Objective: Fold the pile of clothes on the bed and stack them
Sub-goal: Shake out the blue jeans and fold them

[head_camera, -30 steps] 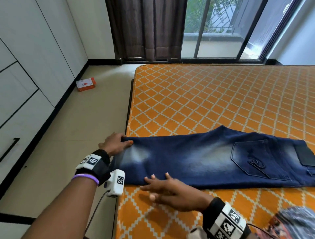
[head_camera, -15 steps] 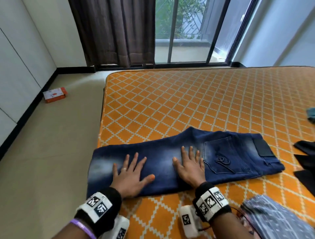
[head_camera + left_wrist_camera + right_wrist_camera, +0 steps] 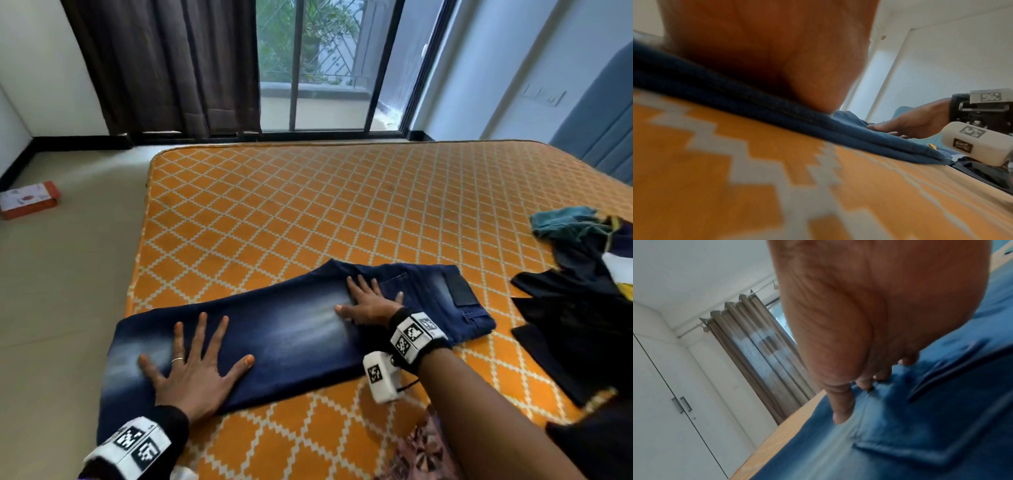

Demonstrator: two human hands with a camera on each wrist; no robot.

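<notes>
A pair of dark blue jeans lies folded lengthwise across the near left part of the orange patterned bed, its leg ends hanging over the bed's left edge. My left hand lies flat with spread fingers on the leg part. My right hand presses flat on the seat, beside the back pocket. The left wrist view shows the jeans' layered edge and the right hand beyond it. In the right wrist view the fingers press on the denim.
A heap of dark and coloured clothes lies at the bed's right side. A patterned garment sits at the near edge. An orange box lies on the floor at left. Curtain and window stand behind the bed.
Both hands came from the jeans' near edge and hem onto the denim, flat. Since then the right hand has slid right toward the pocket and the left toward the leg end.
</notes>
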